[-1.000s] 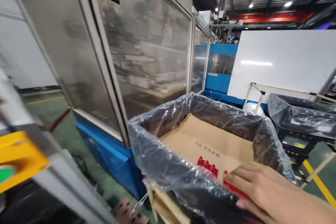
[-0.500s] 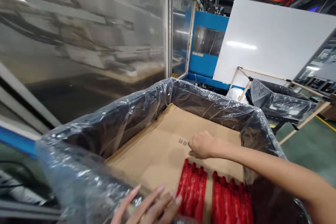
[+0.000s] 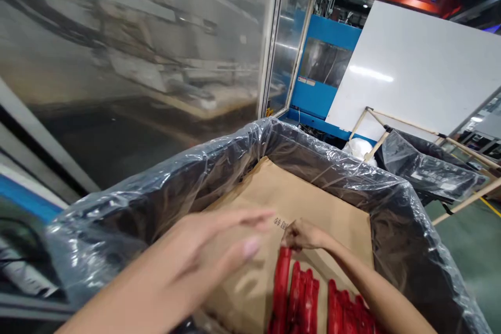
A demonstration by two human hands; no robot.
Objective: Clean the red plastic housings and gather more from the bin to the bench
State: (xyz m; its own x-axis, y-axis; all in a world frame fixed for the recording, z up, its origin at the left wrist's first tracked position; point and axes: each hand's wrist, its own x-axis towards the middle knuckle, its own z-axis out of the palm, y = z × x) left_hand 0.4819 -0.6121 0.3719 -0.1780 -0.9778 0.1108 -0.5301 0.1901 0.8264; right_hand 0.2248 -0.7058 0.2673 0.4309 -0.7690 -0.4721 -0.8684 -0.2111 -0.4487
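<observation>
Inside a plastic-lined bin, long red plastic parts lie side by side on a brown cardboard sheet. A second group of red parts lies to their right. My right hand is closed at the far end of one long red part, which sits left of the first group and reaches farther in. Over the near left of the cardboard hovers my left hand, fingers stretched out and thumb apart, holding nothing. The near ends of the red parts are cut off by the frame.
Clear plastic film covers the bin's walls and rim. Left of it stands a machine enclosure with a transparent panel. Behind are a blue machine and a white board. Another lined bin stands in a pipe frame at right.
My left hand has risen from the near edge to above the cardboard. My right hand has closed at the end of a red part now lying left of the others. The view has shifted slightly.
</observation>
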